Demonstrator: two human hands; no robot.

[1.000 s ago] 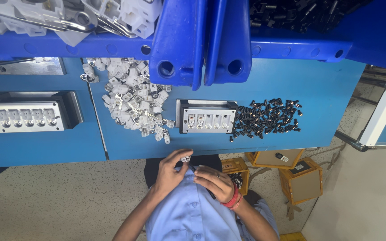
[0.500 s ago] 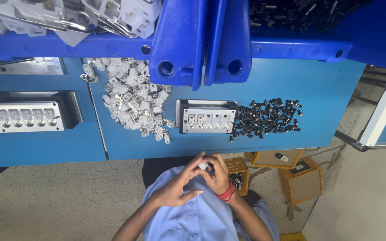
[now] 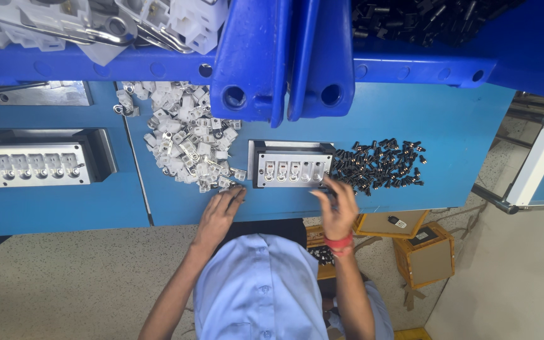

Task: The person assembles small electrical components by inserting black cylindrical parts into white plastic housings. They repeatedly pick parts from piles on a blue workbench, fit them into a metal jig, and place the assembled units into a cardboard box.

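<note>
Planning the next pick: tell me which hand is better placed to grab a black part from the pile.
Right. The right hand is at the metal fixture's lower right corner, beside the black parts pile. The left hand is over by the white parts pile.

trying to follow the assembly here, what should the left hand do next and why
Probably pinch one white part from the near edge of the white pile. The left hand lies flat with its fingertips right at that edge and seems to hold nothing, while the right hand is already at the metal fixture beside the black parts.
</note>
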